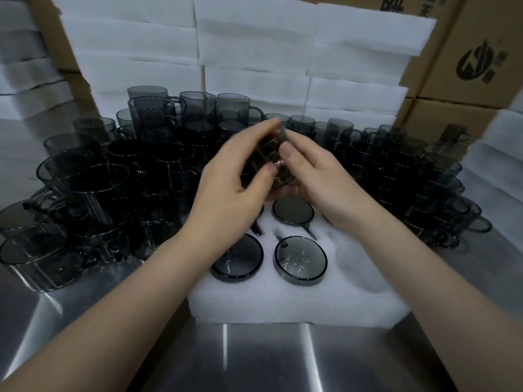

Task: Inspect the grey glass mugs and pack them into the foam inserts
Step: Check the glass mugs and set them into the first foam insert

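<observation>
A grey glass mug (270,158) is held tilted in the air between both hands, above the far side of a white foam insert (297,295). My left hand (235,179) grips its left side with thumb and fingers. My right hand (314,176) holds its right side, thumb on the glass. Three mugs sit upside down in the insert's holes: one at the front left (237,261), one at the front right (300,260), one behind (293,212). My hands are slightly blurred.
Many loose grey mugs crowd the steel table (254,360), stacked at the left (93,193), behind (198,111) and at the right (418,179). White foam sheets (254,46) are piled at the back. Cardboard boxes (475,63) stand at the right.
</observation>
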Tool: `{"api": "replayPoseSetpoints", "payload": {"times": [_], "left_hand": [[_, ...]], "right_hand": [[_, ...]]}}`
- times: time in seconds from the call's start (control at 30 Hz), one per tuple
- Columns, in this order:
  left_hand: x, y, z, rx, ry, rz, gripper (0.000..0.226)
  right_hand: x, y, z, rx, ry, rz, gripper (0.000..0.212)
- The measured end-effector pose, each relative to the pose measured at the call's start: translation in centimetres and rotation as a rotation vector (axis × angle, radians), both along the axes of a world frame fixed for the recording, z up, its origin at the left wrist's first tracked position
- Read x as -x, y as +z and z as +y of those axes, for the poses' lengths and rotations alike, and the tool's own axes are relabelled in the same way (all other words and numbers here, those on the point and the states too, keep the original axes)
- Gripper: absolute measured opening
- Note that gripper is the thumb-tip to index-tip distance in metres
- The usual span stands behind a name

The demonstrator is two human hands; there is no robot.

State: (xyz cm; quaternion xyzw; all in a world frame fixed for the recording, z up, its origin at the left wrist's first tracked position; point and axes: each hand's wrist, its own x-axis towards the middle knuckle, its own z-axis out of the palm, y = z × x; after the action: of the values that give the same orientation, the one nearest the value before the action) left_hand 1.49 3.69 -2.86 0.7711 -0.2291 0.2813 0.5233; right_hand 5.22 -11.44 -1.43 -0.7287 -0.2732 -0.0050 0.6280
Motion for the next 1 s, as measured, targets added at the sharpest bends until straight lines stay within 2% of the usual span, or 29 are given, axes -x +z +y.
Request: {"api": "replayPoseSetpoints", "payload": {"times": [0.07,0.17,0.27,0.43,0.57,0.8,0.9,1.0], "left_hand": [[0.19,-0.02,-0.25,-0.119,-0.003,-0.02,0.066],[0.18,-0.03,-0.53,-0.219,0.034,-0.025,0.081],[0.17,0.06,-0.48,-0.204,0.066,-0.073,0.069],[0.3,-0.06,-0.26,-0.149,0.0,-0.112,0.068],[0.4,-0.13,-0.15,-0.111,-0.049,-0.108,0.066],[0.56,-0.01,-0.23,-0.074,-0.135,-0.119,0.063],[0.39,-0.03,-0.32,-0.148,-0.046,-0.097,0.062],[0.25,-0.01,-0.55,-0.188,-0.008,-0.012,0.077]], "right_hand": [[0.02,0.07,0.14,0.059,-0.073,-0.099,0.021],[0.14,0.22,0.18,0.093,-0.152,-0.182,0.023],[0.25,0.11,0.14,0.085,-0.203,-0.191,0.03],[0.24,0.45,0.02,-0.1,-0.199,0.04,0.034],[0.19,0.76,-0.31,-0.21,-0.103,0.207,0.032],[-0.25,0.73,-0.75,-0.303,0.294,0.483,0.049],[-0.23,0.57,-0.74,-0.31,0.209,0.383,0.038],[-0.13,0.43,-0.74,-0.324,0.12,0.264,0.036]]}}
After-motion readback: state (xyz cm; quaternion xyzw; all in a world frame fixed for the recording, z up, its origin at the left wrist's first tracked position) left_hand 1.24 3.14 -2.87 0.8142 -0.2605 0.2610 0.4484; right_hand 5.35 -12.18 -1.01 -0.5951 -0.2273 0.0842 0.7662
